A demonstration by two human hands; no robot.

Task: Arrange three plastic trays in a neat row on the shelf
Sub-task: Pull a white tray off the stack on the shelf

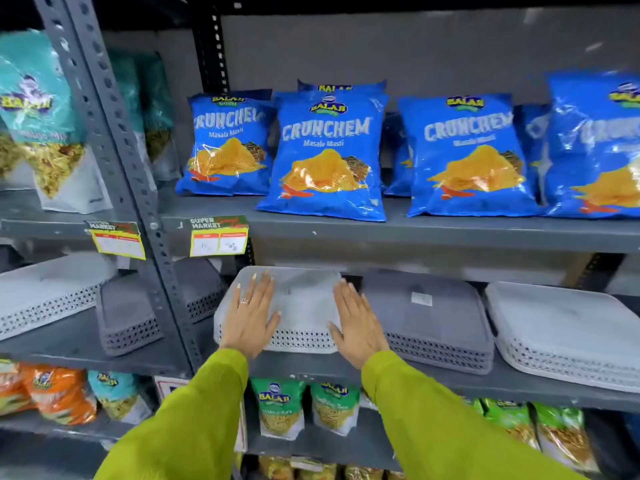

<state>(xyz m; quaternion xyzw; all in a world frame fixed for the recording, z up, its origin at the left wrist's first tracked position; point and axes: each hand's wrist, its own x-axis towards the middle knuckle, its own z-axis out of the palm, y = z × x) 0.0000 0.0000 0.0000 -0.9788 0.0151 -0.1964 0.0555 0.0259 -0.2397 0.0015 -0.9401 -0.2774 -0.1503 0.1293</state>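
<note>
A pale tray (304,299) is lying upside down at the left of the middle shelf (433,382), with a grey tray (426,317) just beside it and a white tray (561,327) further right. The left hand (251,317) and right hand (356,323) are pressing flat on it, fingers spread wide, gripping nothing. Blue crisp bags (329,154) are standing on the shelf above.
</note>
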